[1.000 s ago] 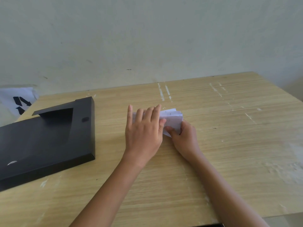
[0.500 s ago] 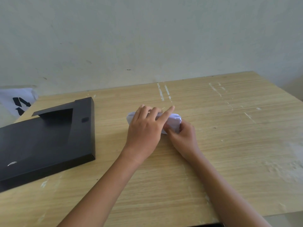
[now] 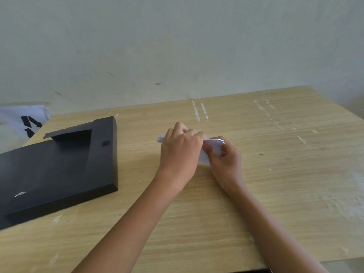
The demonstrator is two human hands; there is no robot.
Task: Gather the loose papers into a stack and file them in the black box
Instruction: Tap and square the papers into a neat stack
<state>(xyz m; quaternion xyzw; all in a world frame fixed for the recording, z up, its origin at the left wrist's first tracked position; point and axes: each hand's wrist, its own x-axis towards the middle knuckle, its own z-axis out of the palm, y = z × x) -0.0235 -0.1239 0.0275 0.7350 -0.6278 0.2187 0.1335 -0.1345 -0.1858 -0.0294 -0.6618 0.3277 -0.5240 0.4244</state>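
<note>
A small stack of white papers [image 3: 213, 145] sits at the middle of the wooden table [image 3: 275, 174], held between both hands. My left hand [image 3: 180, 152] curls over its left and top side, hiding most of it; a paper corner pokes out at the left. My right hand [image 3: 226, 162] pinches the stack's right end, and that end looks raised off the table. The black box [image 3: 59, 170] lies flat on the table's left part, well apart from the hands, with its flap partly raised at the far end.
A pale wall rises just behind the table's far edge. A white sheet with black marks [image 3: 25, 121] hangs beyond the table's far left corner. The table's right and near edges are in view.
My left hand went from flat on the papers to curled around them. My right hand shifted its grip to the stack's right end, and the papers bunched into a tighter, raised stack.
</note>
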